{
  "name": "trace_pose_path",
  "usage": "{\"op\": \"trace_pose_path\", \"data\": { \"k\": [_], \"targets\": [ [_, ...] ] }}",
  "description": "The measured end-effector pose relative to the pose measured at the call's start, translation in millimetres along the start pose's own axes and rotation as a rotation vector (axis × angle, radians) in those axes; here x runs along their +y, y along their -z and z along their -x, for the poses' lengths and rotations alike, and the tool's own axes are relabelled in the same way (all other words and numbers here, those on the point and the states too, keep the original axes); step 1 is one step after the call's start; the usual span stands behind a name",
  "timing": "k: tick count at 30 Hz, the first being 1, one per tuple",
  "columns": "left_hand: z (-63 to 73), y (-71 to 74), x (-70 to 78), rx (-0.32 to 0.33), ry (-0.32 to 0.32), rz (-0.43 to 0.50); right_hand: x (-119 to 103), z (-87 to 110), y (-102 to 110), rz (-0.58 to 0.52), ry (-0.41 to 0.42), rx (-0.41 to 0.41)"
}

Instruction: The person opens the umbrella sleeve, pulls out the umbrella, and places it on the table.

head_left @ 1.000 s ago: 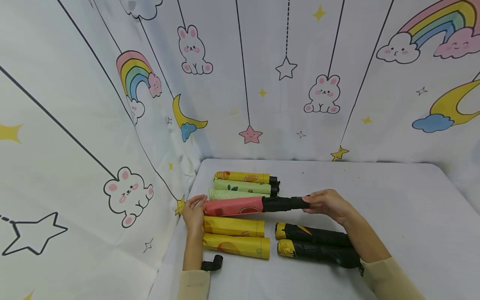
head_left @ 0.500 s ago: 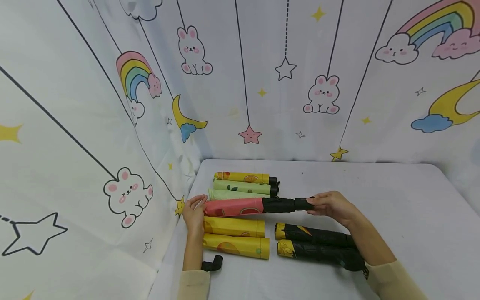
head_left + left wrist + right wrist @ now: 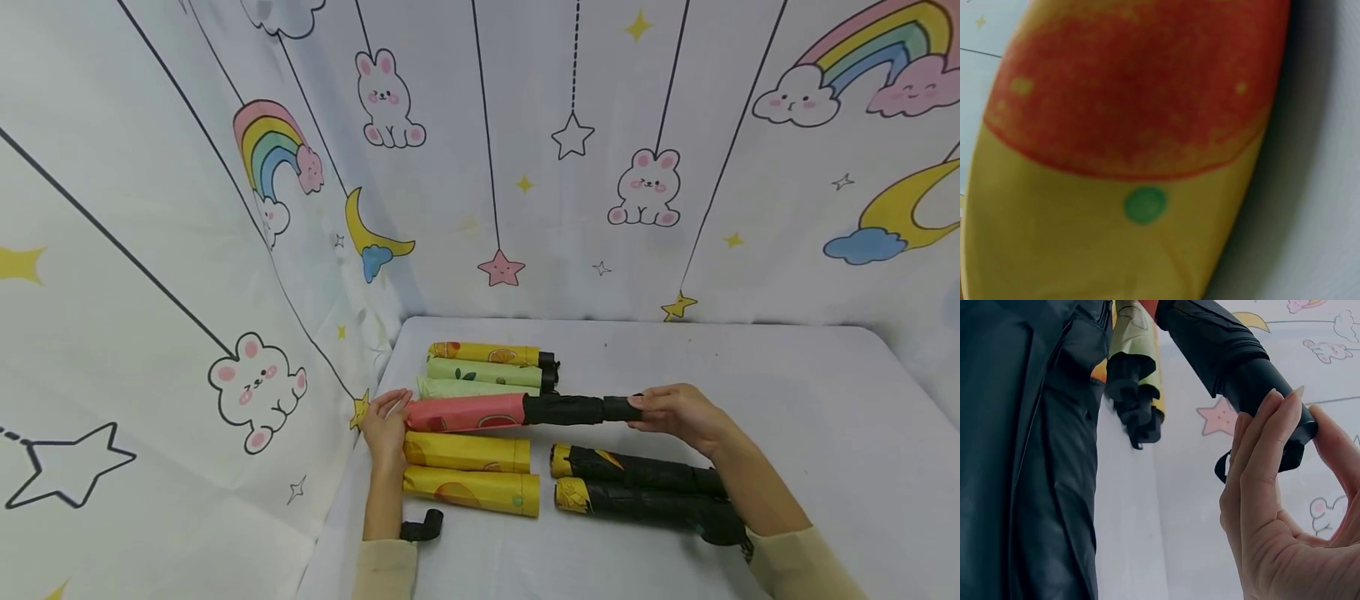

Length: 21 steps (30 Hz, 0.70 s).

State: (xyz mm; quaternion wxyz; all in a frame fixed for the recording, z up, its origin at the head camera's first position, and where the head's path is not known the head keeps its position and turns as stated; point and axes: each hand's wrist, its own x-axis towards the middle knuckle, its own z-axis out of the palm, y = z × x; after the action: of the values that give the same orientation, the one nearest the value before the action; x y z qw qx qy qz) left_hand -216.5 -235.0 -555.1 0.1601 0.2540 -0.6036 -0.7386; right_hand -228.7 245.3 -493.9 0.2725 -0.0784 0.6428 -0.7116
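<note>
A folded black umbrella (image 3: 562, 409) sticks out of a pink watermelon-print sleeve (image 3: 465, 414), the rest of it hidden inside. My left hand (image 3: 386, 423) grips the sleeve's left end. At the other end, my right hand (image 3: 678, 415) pinches the umbrella's handle (image 3: 1263, 387) between thumb and fingers, with a wrist strap loop hanging there. Just below lie two yellow fruit-print sleeves (image 3: 468, 454). A yellow sleeve with a green dot (image 3: 1110, 231) fills the left wrist view; my left hand is out of sight there.
Two folded black umbrellas (image 3: 637, 469) with yellow ends lie under my right forearm. Behind the pink sleeve are yellow (image 3: 483, 354) and green (image 3: 483, 372) sleeves with black ends. A bent black piece (image 3: 425, 527) rests beside my left wrist. Printed cloth surrounds the white table.
My right hand has moved a little to the right, drawing the black umbrella further out of the pink sleeve. My left hand keeps its hold in about the same place.
</note>
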Motion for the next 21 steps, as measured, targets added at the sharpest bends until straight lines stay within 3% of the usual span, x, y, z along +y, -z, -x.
{"op": "trace_pose_path", "data": {
  "k": [7, 21],
  "targets": [
    [-1.1, 0.7, -0.5, -0.005, 0.0, -0.003, 0.3, 7.4, 8.6, -0.033, 0.013, -0.027],
    [-1.3, 2.4, -1.2, -0.024, -0.029, 0.018, 15.3, 23.1, 35.2, 0.063, -0.007, 0.01]
  ]
}}
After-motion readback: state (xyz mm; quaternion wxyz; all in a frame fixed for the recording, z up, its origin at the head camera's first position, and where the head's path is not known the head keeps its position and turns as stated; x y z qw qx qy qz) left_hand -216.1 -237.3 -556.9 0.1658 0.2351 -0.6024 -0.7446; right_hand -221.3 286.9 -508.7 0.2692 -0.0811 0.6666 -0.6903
